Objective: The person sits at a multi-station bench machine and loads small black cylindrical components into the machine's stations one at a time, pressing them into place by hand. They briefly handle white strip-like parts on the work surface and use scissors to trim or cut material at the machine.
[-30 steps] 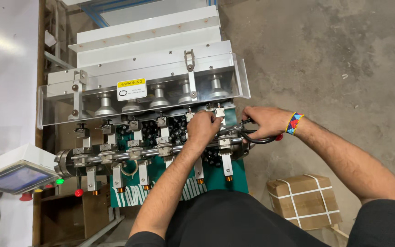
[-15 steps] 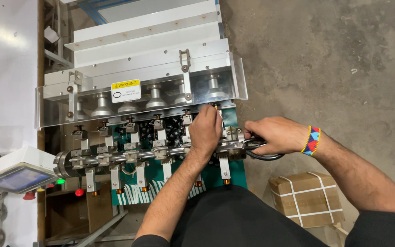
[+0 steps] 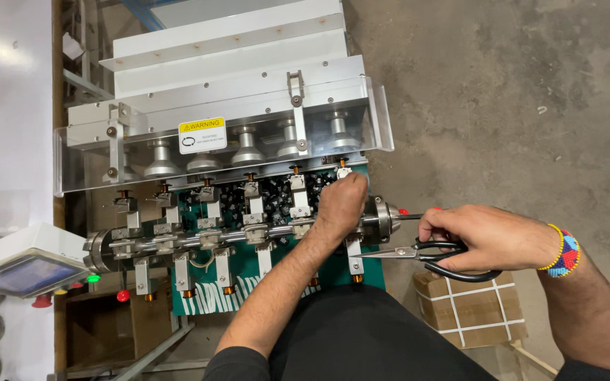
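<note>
left hand (image 3: 340,204) fingers curled onto machine shaft (image 3: 248,234) | right hand (image 3: 485,236) fingers grasping scissors (image 3: 418,252) through loops

there is one view only, from a camera worn on the person's head. it looks almost straight down and slightly forward, over the black-clothed torso at the bottom edge, onto the metal machine (image 3: 227,141). the machine sits at arm's reach, filling the middle and left of the frame. right of the machine lies bare concrete floor (image 3: 517,106); the forearms enter from below.
</note>
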### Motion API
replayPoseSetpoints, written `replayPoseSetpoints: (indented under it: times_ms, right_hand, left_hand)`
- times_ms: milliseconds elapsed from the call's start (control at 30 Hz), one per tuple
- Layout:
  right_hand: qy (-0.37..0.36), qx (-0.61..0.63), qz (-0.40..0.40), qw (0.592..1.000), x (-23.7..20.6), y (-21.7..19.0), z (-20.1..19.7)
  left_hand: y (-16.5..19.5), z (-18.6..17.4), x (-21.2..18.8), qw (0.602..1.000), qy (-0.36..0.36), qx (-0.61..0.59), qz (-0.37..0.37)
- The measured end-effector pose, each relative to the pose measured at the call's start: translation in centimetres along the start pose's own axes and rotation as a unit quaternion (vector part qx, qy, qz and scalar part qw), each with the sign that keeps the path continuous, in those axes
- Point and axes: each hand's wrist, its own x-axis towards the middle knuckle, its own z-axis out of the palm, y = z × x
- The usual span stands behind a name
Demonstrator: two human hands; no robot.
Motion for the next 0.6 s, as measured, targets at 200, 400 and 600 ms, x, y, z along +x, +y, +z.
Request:
replayPoseSetpoints:
  times_ms: [200,400,600]
  right_hand:
    - [0.160,-0.037,-0.018,0.986,5.0,0.0,1.8]
    - [0.152,-0.116,-0.098,0.977,13.8,-1.6,3.6]
    - [0.088,-0.108,-0.103,0.985,16.1,-2.7,5.1]
  left_hand:
    - [-4.0,-8.5,-3.7,0.972,0.119,-0.075,-0.187]
    - [-6.6,-10.2,-4.7,0.960,0.015,0.019,-0.280]
    - [-6.3,-9.8,-4.2,0.958,0.027,0.010,-0.286]
